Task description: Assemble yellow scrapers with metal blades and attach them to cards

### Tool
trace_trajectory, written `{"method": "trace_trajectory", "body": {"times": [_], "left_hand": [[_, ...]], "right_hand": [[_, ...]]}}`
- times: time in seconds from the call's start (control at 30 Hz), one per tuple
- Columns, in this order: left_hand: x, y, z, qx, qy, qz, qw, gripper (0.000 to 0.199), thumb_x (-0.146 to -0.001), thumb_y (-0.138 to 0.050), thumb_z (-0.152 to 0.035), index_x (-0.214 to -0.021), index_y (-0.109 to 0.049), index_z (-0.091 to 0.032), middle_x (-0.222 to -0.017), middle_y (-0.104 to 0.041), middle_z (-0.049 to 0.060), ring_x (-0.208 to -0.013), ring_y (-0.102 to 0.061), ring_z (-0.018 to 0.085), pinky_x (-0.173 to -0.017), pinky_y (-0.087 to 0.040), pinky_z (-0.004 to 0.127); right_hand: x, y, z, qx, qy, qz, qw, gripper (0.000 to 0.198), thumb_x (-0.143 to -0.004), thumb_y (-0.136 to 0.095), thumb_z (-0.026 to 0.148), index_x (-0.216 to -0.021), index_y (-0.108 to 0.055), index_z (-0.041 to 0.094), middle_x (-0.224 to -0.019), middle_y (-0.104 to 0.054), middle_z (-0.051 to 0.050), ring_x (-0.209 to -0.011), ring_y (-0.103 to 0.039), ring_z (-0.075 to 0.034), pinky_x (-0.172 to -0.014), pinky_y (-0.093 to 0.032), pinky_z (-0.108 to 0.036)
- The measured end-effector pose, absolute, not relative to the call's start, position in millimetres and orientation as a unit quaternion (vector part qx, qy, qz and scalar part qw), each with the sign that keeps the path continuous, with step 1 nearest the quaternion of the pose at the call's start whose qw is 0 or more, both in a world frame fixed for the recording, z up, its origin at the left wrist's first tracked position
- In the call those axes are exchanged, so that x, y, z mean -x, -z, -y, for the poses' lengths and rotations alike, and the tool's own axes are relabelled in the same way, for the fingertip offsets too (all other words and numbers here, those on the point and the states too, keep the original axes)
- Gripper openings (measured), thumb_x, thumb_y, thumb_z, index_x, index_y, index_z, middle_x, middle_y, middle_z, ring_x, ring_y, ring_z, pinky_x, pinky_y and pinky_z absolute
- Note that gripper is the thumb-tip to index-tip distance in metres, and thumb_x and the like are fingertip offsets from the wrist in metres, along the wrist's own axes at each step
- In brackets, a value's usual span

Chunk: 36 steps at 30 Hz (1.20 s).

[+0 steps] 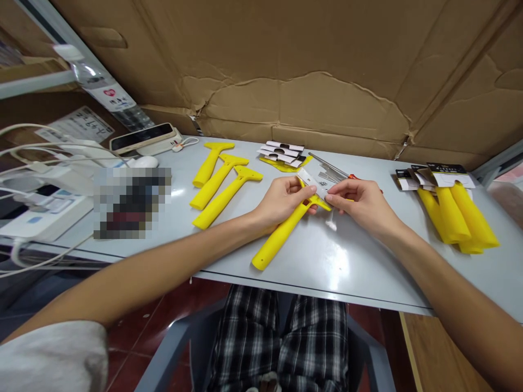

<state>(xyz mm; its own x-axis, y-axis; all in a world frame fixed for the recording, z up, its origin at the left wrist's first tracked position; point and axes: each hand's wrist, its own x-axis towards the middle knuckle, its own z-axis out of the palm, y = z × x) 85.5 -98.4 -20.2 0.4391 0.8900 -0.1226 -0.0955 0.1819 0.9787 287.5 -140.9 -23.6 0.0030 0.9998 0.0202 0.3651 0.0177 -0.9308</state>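
Note:
My left hand [284, 200] is closed around the head of a yellow scraper handle [280, 239], its thumb pressing a flat metal plate [309, 181] against the head. The handle slants down toward the table's front edge. My right hand [363, 201] is closed in a pinch at the plate's right end; whatever lies between its fingertips is too small to make out. Just beyond the hands are small screws [323, 184], thin metal blades [332, 171] and a screwdriver with a red handle [352, 176], partly hidden by my right hand.
Three yellow scraper handles [227, 197] lie to the left. Card-topped packs [281, 152] sit at the back, and several carded yellow scrapers [453, 215] at the right. Far left are a power strip [53, 209] with cables, a phone [142, 138] and a bottle [104, 90]. Cardboard [302, 60] walls the back.

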Motion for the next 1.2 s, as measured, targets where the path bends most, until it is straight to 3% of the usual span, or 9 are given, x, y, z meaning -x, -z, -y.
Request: {"method": "trace_trajectory", "body": {"times": [0.37,0.7,1.0,1.2], "left_hand": [[-86,12,104,-0.531,-0.381,-0.393,0.647,0.021,-0.098,-0.064,-0.018,-0.077,-0.064,-0.014,-0.063,-0.069,0.002,-0.052,-0.063,0.011,-0.056,-0.052,0.024],[-85,20,103,-0.569,-0.390,-0.377,0.618,0.023,-0.096,-0.063,-0.016,-0.073,-0.063,-0.014,-0.064,-0.069,0.003,-0.049,-0.062,0.011,-0.052,-0.045,0.023],[-83,25,88,-0.522,-0.364,-0.390,0.665,0.018,-0.094,-0.067,-0.025,-0.081,-0.069,-0.013,-0.076,-0.072,0.007,-0.063,-0.068,0.014,-0.053,-0.053,0.023],[-81,26,79,-0.514,-0.371,-0.421,0.649,0.013,-0.093,-0.067,-0.020,-0.084,-0.070,-0.012,-0.083,-0.072,0.009,-0.066,-0.069,0.014,-0.049,-0.053,0.021]], "right_hand": [[-278,22,147,0.557,-0.457,0.551,0.421,0.046,-0.080,-0.081,0.052,-0.098,-0.070,0.011,-0.089,-0.070,-0.008,-0.068,-0.062,-0.009,-0.063,-0.054,-0.022],[-274,18,148,0.541,-0.534,0.512,0.400,0.054,-0.072,-0.088,0.050,-0.102,-0.061,0.014,-0.087,-0.070,-0.007,-0.066,-0.065,-0.012,-0.060,-0.055,-0.025],[-290,24,140,0.562,-0.507,0.477,0.447,0.054,-0.066,-0.091,0.038,-0.105,-0.066,0.011,-0.084,-0.068,-0.007,-0.061,-0.062,-0.009,-0.061,-0.054,-0.023],[-288,24,137,0.559,-0.521,0.434,0.478,0.054,-0.068,-0.089,0.037,-0.112,-0.068,0.013,-0.105,-0.069,-0.012,-0.079,-0.068,-0.014,-0.058,-0.053,-0.025]]}}
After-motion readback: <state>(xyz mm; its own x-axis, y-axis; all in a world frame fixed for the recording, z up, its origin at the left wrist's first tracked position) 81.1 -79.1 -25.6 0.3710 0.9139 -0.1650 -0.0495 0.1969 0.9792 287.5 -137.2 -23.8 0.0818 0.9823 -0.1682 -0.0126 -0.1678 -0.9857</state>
